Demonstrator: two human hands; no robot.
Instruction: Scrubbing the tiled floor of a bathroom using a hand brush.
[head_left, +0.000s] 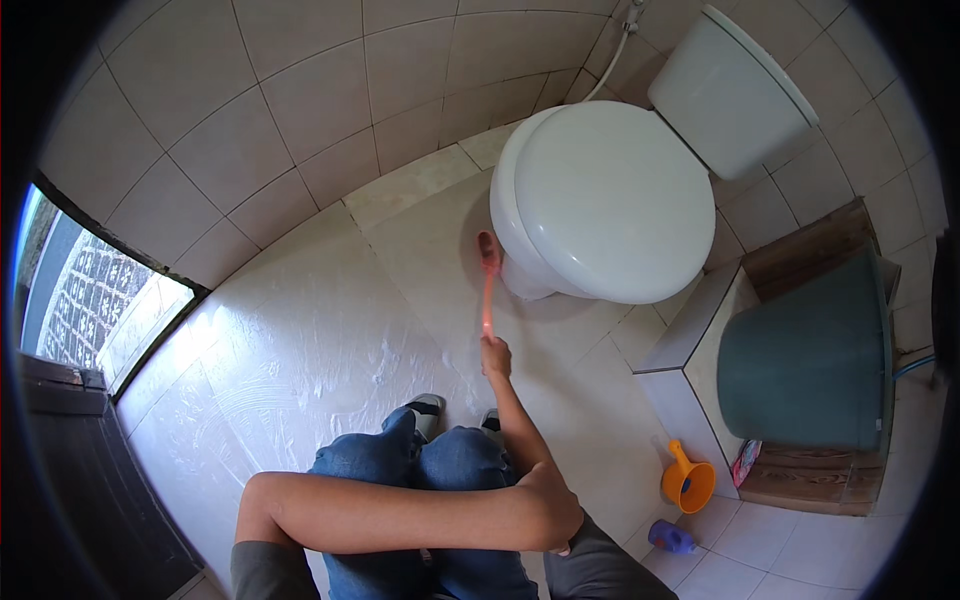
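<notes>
My right hand (496, 357) grips the long handle of a coral-pink plastic scrub brush (488, 292). The brush head rests on or just above the pale tiled floor (420, 292), close beside the base of a white ceramic toilet (611, 202) with its lid down. White, wet, soapy-looking streaks spread over the floor to the left. My left forearm lies across my knees toward the right elbow. Only a bit of my left hand (561, 551) shows beneath that elbow; the rest is hidden, and whether it grips anything is unclear.
A big green plastic tub (802, 360) stands on a raised tiled ledge at right. Below it are an orange dipper (688, 484) and a purple bottle (672, 537) on the floor. A dark door (82, 480) stands beside an open doorway at left. A hose (611, 67) hangs behind the toilet.
</notes>
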